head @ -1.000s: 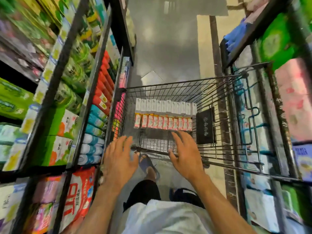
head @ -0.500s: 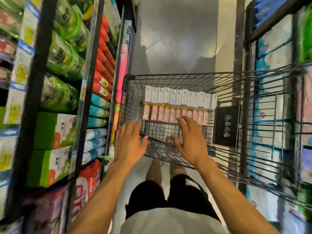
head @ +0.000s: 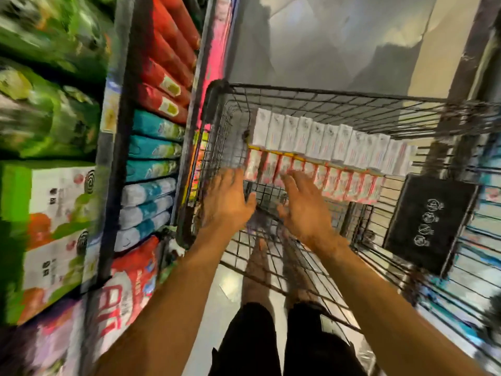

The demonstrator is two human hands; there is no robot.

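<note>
Reaching over the near end of the wire shopping cart [head: 311,91], the left hand [head: 227,202] and the right hand [head: 303,210] are held side by side with fingers straight and spread, and nothing is gripped by either. The row of red-and-white boxes [head: 349,185] is stood across the cart floor at the fingertips; whether it is touched cannot be told through the blur. A row of white boxes [head: 325,139] is lined up directly behind it, toward the far wall. A black placard [head: 428,221] is hung inside the cart's right side, and stacked packs [head: 154,147] are seen on the shelf at the left.
</note>
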